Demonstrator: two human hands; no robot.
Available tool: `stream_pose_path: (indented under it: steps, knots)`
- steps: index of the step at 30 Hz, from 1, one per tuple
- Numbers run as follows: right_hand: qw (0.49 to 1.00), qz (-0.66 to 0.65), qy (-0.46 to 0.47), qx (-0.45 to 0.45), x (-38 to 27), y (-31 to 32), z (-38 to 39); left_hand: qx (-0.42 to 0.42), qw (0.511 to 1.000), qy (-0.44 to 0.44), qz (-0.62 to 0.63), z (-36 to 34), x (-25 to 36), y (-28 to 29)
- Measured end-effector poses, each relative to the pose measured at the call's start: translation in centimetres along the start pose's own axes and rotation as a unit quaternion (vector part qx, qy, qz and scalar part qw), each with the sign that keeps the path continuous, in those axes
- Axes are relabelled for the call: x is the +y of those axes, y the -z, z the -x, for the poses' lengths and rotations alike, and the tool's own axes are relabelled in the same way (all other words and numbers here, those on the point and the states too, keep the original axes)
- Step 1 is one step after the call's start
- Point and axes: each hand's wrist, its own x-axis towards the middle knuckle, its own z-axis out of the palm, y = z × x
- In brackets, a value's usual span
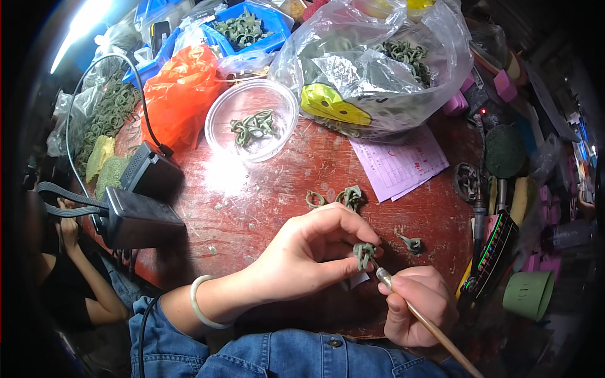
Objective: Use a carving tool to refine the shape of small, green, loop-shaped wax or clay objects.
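Observation:
Between the thumb and fingers of my left hand (pixel 315 249) is a small green curled piece (pixel 365 253), looped like a ring. My right hand (pixel 421 305) is closed round a slim tool with a wooden handle (pixel 438 334) and a silvery metal collar. The tool's front end meets or nearly meets the green piece; its very tip is too small to make out. Just beyond my fingers lie a green ring (pixel 314 200), a green cluster (pixel 350 198) and another green piece (pixel 411 244). Something small and white shows under my left fingertips.
A round clear tub (pixel 214 126) holds several green pieces. Behind it stand an orange plastic bag (pixel 179 88), a large clear bag (pixel 340 63) and a blue container (pixel 277 25). Pink papers (pixel 403 164) lie at right. Black boxes (pixel 142 217) stand left; a green cup (pixel 528 295) is far right.

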Motion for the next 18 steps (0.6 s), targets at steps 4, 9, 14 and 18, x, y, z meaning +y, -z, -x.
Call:
stream_pose_path:
  steps: [4,9,14,18]
  knots:
    - [0.999,0.030,0.036,0.015,-0.20,-0.17,0.15,-0.011,0.999,-0.039,-0.030,0.03,0.13,-0.07]
    - [0.995,0.065,0.060,0.046,-0.58,0.03,0.35,-0.024,0.992,-0.072,-0.098,0.01,0.23,-0.06]
    - [1.000,0.006,0.007,0.006,-0.10,0.56,0.59,0.001,0.999,-0.031,-0.009,0.09,0.09,-0.17]
    - [0.991,-0.085,-0.104,0.025,-0.11,0.58,0.59,0.002,0.995,0.048,0.089,0.12,0.67,0.08]
